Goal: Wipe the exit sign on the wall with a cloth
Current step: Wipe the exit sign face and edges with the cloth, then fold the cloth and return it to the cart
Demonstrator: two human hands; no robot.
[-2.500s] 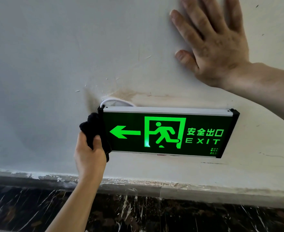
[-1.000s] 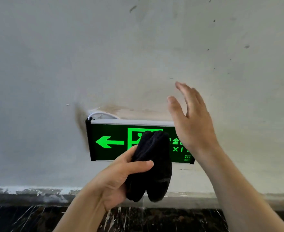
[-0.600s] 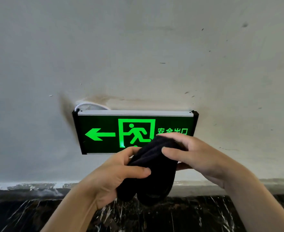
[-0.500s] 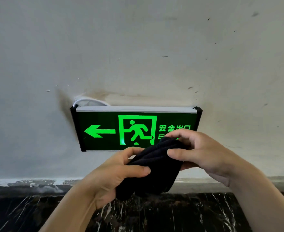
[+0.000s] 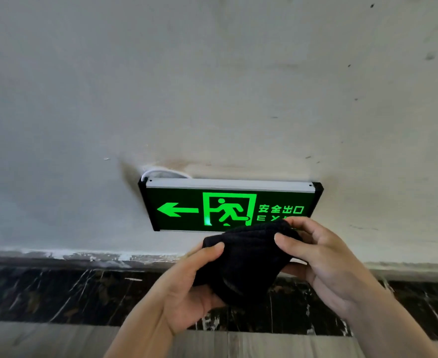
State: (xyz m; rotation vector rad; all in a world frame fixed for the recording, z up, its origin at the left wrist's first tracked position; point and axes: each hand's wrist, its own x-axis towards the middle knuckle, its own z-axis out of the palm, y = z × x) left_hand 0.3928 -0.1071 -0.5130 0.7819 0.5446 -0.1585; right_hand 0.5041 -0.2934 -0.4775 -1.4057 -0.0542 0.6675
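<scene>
The wall [image 5: 83, 99] to the left of the sign is bare plaster, offering unobstructed room for a wiping stroke from that side. The exit sign [image 5: 228, 205] is mounted low on the wall, just above the dark marble skirting [image 5: 57, 293]; a white cable [image 5: 161, 173] loops out at its upper left corner and could snag. The left hand [image 5: 186, 293] is closed around the lower part of the black cloth [image 5: 243, 259], thumb pressed over the front fold, apparently to anchor it. The cloth is bunched between both hands, in front of the sign's lower right corner; whether it touches the sign cannot be told. The right hand [image 5: 323, 257] pinches the cloth's upper edge between thumb and fingers, judged to be refolding it for a fresh face. Clearance beneath the sign is narrow; above and right of it the wall is free.
</scene>
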